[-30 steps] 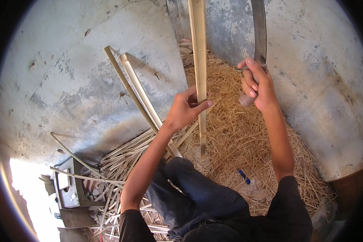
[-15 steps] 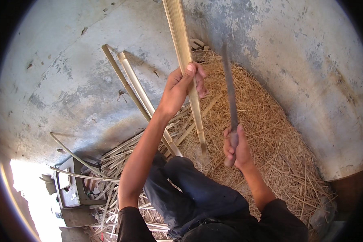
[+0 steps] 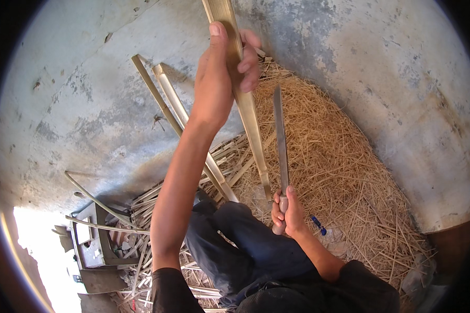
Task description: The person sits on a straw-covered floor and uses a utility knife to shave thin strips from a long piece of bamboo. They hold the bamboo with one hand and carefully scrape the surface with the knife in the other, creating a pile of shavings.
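Observation:
A split length of bamboo (image 3: 251, 125) stands in front of me, its pale inner side partly facing me and its lower end near the floor. My left hand (image 3: 222, 73) is wrapped round it high up, thumb on the near face and fingers round the right edge. The bamboo's top runs out of view. In my right hand (image 3: 288, 211) is the handle of a long knife (image 3: 281, 141), its straight dark blade pointing up and away. The blade stands just right of the bamboo, apart from it. My right hand is close to the bamboo's lower end.
Two more bamboo lengths (image 3: 175, 104) lean against the worn wall (image 3: 89, 88) at the left. A heap of straw-like shavings (image 3: 329, 151) fills the corner. Split strips (image 3: 146, 208) lie at left beside a box-like frame (image 3: 95, 237). A small blue object (image 3: 318, 224) lies right of my knee.
My left hand has moved higher up the bamboo. My right hand has brought the knife down and left, nearer the bamboo's lower end. The small blue object has come into sight.

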`<act>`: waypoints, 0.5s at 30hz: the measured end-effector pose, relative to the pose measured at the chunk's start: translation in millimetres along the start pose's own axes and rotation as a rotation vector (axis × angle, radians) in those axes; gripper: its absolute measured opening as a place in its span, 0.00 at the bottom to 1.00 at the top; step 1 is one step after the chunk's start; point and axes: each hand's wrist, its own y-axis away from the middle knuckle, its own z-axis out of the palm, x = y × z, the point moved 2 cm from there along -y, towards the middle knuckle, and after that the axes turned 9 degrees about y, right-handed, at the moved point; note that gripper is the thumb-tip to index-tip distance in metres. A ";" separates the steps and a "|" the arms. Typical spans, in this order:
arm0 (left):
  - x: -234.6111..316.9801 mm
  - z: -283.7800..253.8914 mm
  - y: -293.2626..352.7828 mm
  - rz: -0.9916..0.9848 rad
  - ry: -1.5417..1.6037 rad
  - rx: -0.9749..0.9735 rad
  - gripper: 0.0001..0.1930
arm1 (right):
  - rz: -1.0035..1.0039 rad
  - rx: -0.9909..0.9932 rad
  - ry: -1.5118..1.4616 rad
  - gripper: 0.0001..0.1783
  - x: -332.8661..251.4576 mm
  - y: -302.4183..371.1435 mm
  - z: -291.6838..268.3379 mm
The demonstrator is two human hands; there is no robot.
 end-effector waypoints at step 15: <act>-9.8 17.7 12.0 0.150 -0.125 0.207 0.34 | 0.116 0.010 0.069 0.30 13.8 0.4 5.7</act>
